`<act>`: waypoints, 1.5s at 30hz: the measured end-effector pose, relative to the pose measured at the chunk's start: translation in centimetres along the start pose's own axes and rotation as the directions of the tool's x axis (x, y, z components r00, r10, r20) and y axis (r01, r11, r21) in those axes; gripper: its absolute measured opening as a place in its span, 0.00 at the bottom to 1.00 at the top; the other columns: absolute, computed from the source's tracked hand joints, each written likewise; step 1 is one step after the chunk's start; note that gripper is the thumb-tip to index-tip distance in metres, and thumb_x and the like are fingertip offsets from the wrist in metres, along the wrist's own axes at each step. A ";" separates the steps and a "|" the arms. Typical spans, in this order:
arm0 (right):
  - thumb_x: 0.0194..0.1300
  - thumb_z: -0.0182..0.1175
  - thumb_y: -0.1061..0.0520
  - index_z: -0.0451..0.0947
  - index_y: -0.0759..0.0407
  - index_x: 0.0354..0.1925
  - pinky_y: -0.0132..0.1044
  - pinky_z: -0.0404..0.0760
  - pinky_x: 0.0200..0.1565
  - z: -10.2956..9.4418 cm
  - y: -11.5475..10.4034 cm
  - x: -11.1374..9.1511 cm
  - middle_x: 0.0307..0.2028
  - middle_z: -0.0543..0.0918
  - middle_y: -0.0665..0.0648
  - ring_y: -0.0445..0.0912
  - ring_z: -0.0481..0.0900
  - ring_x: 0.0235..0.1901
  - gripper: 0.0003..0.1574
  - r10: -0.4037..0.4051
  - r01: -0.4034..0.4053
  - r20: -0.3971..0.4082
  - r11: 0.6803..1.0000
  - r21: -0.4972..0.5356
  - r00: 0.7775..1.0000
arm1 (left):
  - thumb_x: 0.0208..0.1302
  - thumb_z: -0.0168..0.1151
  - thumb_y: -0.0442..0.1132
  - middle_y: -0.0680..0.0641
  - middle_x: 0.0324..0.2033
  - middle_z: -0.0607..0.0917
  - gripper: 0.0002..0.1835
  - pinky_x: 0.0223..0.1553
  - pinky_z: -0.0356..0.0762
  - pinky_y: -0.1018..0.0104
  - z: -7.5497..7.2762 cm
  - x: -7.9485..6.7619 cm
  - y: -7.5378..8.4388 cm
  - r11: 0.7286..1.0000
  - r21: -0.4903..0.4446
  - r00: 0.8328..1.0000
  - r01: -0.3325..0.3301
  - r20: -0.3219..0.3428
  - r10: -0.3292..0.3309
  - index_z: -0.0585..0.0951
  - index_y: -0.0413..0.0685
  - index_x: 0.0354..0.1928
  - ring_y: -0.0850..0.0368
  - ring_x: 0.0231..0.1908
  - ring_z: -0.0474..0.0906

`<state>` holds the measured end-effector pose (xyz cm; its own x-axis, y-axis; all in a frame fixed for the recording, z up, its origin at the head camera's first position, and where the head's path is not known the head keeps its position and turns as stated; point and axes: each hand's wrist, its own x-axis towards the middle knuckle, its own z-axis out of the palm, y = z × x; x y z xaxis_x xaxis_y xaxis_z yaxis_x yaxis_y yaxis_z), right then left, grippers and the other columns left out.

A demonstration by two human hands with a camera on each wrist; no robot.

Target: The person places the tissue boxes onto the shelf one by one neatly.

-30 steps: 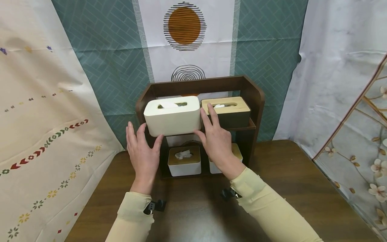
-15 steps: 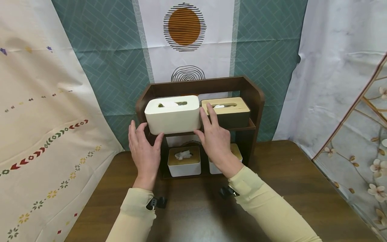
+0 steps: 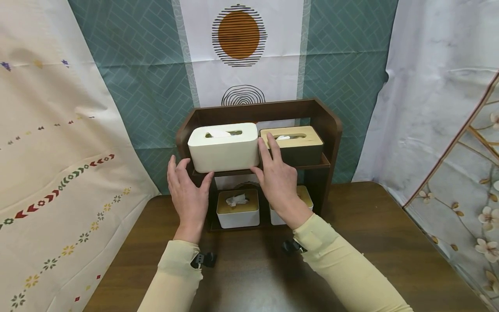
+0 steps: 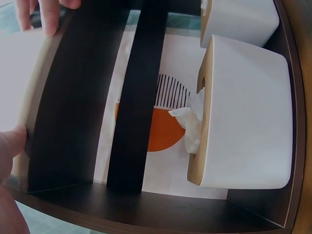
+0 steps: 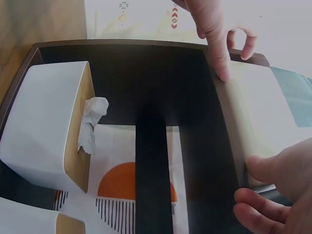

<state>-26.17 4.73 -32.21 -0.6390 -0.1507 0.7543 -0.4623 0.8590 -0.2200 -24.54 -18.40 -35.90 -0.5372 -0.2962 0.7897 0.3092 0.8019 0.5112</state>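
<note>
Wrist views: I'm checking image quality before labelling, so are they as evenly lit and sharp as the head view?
Head view: even light, sharp, edges slightly bowed. Left wrist view: shelf very dark, left hand a blurred edge. Right wrist view: shelf interior nearly black, right hand soft, white tissue box washed out.

from my left wrist feed i see the dark brown wooden shelf unit point(image 4: 73, 122) from below its upper board. a white square tissue box with a pale wooden lid point(image 4: 248, 117) fills the right side, a crumpled white tissue point(image 4: 191, 122) poking from its slot. a second white box point(image 4: 239, 19) sits just beyond it. fingertips point(image 4: 48, 14) touch the shelf edge at top left, and my left hand point(image 4: 9, 161) shows at the left border.
</note>
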 end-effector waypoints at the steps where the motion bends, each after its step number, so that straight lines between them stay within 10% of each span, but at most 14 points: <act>1: 0.71 0.78 0.46 0.65 0.57 0.84 0.42 0.73 0.20 0.0 0.0 0.0 0.84 0.61 0.62 0.49 0.76 0.17 0.54 0.001 -0.001 0.000 1.000 -0.001 1.000 | 0.67 0.83 0.47 0.35 0.83 0.60 0.40 0.78 0.61 0.33 0.0 0.0 0.0 1.000 0.001 1.000 -0.001 -0.001 0.001 0.69 0.45 0.72 0.35 0.82 0.58; 11: 0.71 0.78 0.49 0.60 0.56 0.87 0.41 0.71 0.20 -0.2 0.1 -0.8 0.86 0.56 0.63 0.47 0.73 0.17 0.57 -0.007 0.007 -0.005 0.999 0.036 1.000 | 0.66 0.83 0.45 0.34 0.83 0.58 0.43 0.77 0.62 0.33 -0.1 -0.4 0.2 1.000 0.010 1.000 -0.029 -0.002 0.029 0.67 0.46 0.75 0.35 0.82 0.57; 21: 0.71 0.78 0.46 0.58 0.55 0.88 0.38 0.69 0.18 -1.6 0.3 -3.5 0.87 0.55 0.61 0.51 0.79 0.24 0.59 -0.063 0.063 -0.023 0.998 0.004 0.998 | 0.67 0.83 0.43 0.31 0.81 0.62 0.41 0.75 0.58 0.25 -1.1 -2.9 0.7 0.976 0.050 0.977 -0.211 0.057 0.208 0.70 0.43 0.75 0.30 0.82 0.55; 32: 0.70 0.78 0.43 0.64 0.57 0.85 0.41 0.82 0.20 -3.2 1.4 -8.2 0.81 0.69 0.60 0.57 0.88 0.54 0.56 -0.191 0.194 0.052 0.978 -0.076 0.980 | 0.66 0.83 0.44 0.29 0.78 0.68 0.38 0.75 0.62 0.26 -2.2 -6.2 3.0 0.899 0.112 0.895 -0.423 0.206 0.396 0.74 0.42 0.72 0.26 0.79 0.62; 45: 0.72 0.75 0.36 0.66 0.58 0.84 0.58 0.84 0.64 -4.8 2.9 -12.6 0.80 0.71 0.61 0.59 0.71 0.77 0.55 -0.224 0.240 0.181 0.968 -0.073 0.958 | 0.76 0.72 0.59 0.36 0.81 0.69 0.39 0.81 0.52 0.30 -2.8 -9.7 5.4 0.858 0.170 0.777 -0.484 0.535 0.332 0.74 0.50 0.80 0.34 0.83 0.57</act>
<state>-16.52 11.51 -39.42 -0.6194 -0.4252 0.6599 -0.5562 0.8309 0.0134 -15.48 -12.63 -39.84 -0.7345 0.3141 0.6015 0.3922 0.9199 -0.0014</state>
